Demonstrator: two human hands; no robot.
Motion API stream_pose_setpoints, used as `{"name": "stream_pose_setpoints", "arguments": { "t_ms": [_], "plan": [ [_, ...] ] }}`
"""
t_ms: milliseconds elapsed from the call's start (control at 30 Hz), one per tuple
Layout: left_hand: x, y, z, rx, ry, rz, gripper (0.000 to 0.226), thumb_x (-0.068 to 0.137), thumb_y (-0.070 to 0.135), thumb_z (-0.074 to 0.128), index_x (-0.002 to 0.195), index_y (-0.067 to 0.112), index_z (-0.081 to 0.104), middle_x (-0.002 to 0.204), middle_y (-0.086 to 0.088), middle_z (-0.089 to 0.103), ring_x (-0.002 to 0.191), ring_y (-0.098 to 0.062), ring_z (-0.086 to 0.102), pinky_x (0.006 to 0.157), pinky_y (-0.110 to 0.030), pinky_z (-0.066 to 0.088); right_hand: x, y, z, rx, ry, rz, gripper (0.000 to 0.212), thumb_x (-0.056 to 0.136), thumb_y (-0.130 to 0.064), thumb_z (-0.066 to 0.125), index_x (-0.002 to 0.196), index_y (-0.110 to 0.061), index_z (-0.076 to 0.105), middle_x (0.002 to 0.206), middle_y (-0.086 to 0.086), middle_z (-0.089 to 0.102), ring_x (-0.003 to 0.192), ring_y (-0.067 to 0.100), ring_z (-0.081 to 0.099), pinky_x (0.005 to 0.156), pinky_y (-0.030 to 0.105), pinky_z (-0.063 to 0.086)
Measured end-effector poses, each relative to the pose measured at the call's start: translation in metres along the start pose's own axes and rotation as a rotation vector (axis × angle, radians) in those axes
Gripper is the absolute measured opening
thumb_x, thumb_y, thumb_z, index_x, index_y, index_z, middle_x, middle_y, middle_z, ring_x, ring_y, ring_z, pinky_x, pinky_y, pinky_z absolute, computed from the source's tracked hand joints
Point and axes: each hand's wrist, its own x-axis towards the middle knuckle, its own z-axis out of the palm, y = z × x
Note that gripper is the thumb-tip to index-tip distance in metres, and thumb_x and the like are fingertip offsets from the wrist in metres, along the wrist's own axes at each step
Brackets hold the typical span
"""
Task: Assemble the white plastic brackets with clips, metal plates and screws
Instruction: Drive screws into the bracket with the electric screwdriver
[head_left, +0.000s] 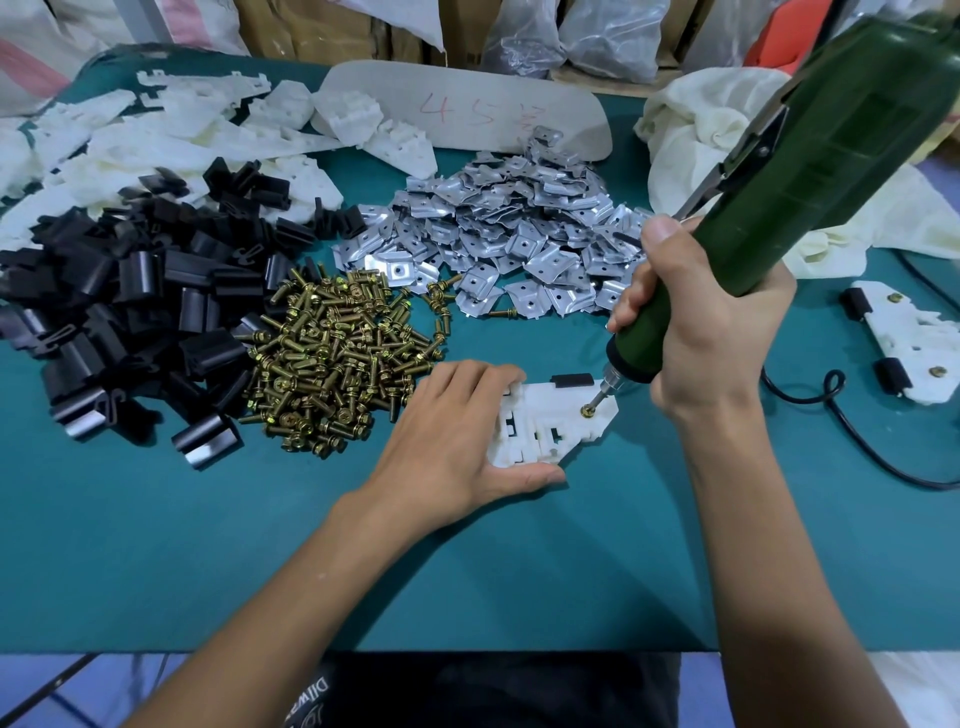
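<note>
While our left hand (454, 431) lies flat on the bracket (550, 423), fingers straight over its left part and thumb along its near edge, our right hand (711, 322) is wrapped round the green driver (810, 171), thumb up along the body. We hold the driver tilted, its top leaning away toward one o'clock. Its bit meets the brass screw (588, 410) seated in the bracket's right end. The bracket lies flat on the green table (208, 545), just right of centre, with a black clip (571, 380) on its far edge. Our hands are apart, the bracket between them.

From the bracket, loose screws (332, 353) are heaped at nine o'clock, close to our left hand. Spare clips (130, 312) pile beyond them, toward ten. Plates (519, 228) are heaped at twelve, and spare brackets (156, 135) lie at eleven, behind the clips. At three o'clock, well apart, a finished bracket (909, 343) lies with two clips and two screws on it, and a black cable (828, 399) curls between it and our right hand. A pale cloth (701, 130) is bunched at one o'clock.
</note>
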Motion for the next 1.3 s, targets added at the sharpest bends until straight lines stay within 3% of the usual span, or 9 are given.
{"name": "stream_pose_setpoints", "arguments": {
  "t_ms": [1300],
  "plan": [
    [-0.0021, 0.0012, 0.0034, 0.037, 0.046, -0.008, 0.092, 0.067, 0.094, 0.044, 0.133, 0.032, 0.037, 0.12, 0.012, 0.046, 0.11, -0.012, 0.034, 0.098, -0.026, 0.031, 0.0019, 0.0051, -0.0035, 0.038, 0.037, 0.011, 0.022, 0.083, -0.024, 0.077, 0.067, -0.02, 0.063, 0.051, 0.002, 0.052, 0.04, 0.023, 0.046, 0.05, 0.031, 0.046]
  ]
}}
